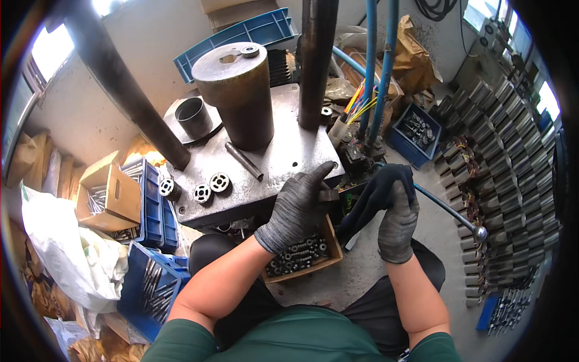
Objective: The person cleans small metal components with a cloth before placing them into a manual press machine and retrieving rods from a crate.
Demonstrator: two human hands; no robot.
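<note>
Mid-glove swap: left hand (298, 208) pinches a small dark metal part (329, 195) at the press table (277, 163) edge, right hand (398, 220) grips a loose dark glove (374, 199); next, probably seat the glove.

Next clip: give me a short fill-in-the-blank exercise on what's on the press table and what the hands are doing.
1. Both hands wear grey ____.
2. The left hand rests at the edge of the metal ____, near the rod.
3. The right hand grips a dark ____ cloth.
4. The cardboard box under the left hand holds small ____ parts.

Missing words: gloves; table; blue; metal
</note>
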